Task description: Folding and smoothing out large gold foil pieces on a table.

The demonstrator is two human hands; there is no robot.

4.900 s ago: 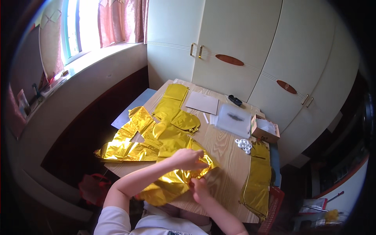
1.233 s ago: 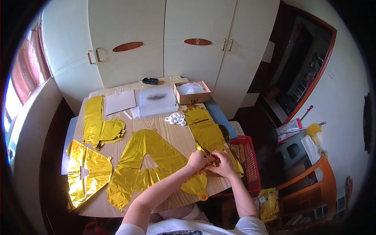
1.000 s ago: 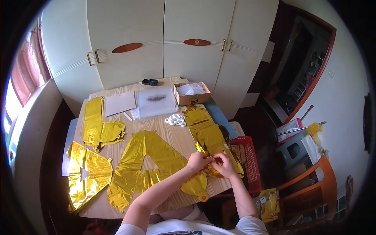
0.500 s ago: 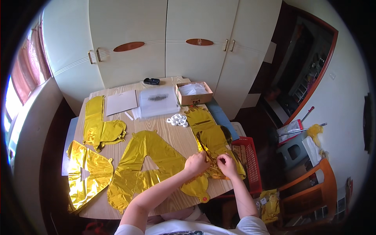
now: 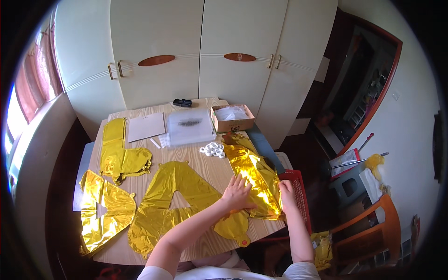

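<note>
A flat gold foil balloon (image 5: 254, 175) lies at the table's right side, creased and shining. My left hand (image 5: 237, 192) rests on its left edge with fingers spread. At its right edge my right hand (image 5: 287, 192) is closed, pinching the foil. Left of my left hand a large A-shaped gold foil balloon (image 5: 156, 210) lies flat, partly covered by my forearm. A rounded gold foil piece (image 5: 233, 229) shows below my left hand. Farther left are a folded gold foil balloon (image 5: 112, 149) and a shiny gold foil balloon (image 5: 109, 212) with a small triangular hole.
White rings or small rolls (image 5: 213, 150) sit beyond the foil. Behind are a cardboard box (image 5: 233, 125) with white contents, clear plastic sleeves (image 5: 189, 128), a pale card (image 5: 146, 127) and a black object (image 5: 182, 102). A red basket (image 5: 298, 193) and wooden chair (image 5: 373, 224) stand right.
My hands have moved apart: the left now lies spread on the foil, the right has gone to its right edge. The bunched foil is now opened out flatter.
</note>
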